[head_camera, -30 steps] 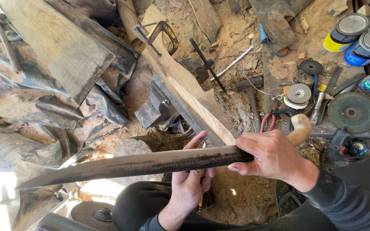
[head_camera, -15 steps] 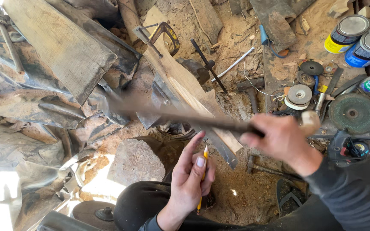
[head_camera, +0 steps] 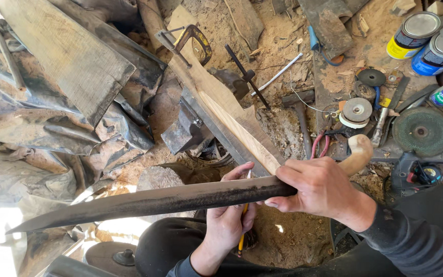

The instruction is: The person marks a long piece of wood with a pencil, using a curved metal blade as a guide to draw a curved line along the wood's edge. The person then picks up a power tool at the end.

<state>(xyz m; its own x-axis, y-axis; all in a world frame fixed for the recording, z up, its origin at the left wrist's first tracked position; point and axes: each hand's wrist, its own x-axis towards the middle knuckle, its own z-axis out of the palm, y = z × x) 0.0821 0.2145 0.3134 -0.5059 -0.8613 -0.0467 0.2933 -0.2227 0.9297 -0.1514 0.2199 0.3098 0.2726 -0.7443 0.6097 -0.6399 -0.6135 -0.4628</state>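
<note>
Two hands are working low in the view: the left hand (head_camera: 226,220) is curling shut around a yellow pencil (head_camera: 242,237), its fingertips touching the underside of a long dark blade (head_camera: 149,201), while the right hand (head_camera: 320,188) is gripping that blade tightly where it meets a pale wooden handle (head_camera: 356,154). The blade is lying almost level across the person's lap, its point reaching far to the left over crumpled dark plastic (head_camera: 37,128). Just beyond the hands, a pale plank (head_camera: 232,120) is slanting up the sawdust-covered ground, and a clamp (head_camera: 190,41) is sitting at its far end. Farther right, grinding discs (head_camera: 421,131) are lying near two paint tins (head_camera: 429,41) at the top corner.
</note>
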